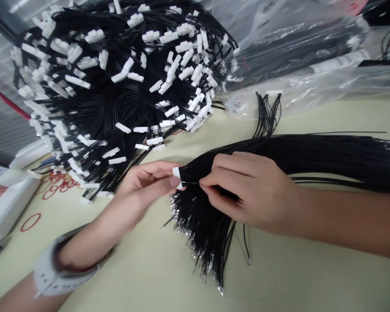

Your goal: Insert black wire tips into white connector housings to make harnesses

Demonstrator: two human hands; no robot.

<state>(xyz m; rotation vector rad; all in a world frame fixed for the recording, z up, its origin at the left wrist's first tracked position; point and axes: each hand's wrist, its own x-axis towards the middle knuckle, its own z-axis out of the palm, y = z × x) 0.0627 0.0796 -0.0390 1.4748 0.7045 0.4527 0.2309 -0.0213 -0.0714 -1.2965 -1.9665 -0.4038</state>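
We see the left hand point(146, 180) pinching a white connector point(176, 177) at the centre, while the right hand point(243, 190) grips a single black wire point(191, 183) between its fingertips, close to the connector. From that connector, the black wire bundle point(328, 160) runs level toward 3 o'clock, and a mass of loose crimped ends point(195, 242) fans toward 6 o'clock (they look unseated, though we cannot count them). So we judge this connector partly filled, with many wires left. At 11 o'clock lies a heap of finished harnesses point(117, 86), each with white connectors; plastic bags point(295, 52) sit at 1 o'clock, and red rubber bands point(60, 184) at 8 o'clock.
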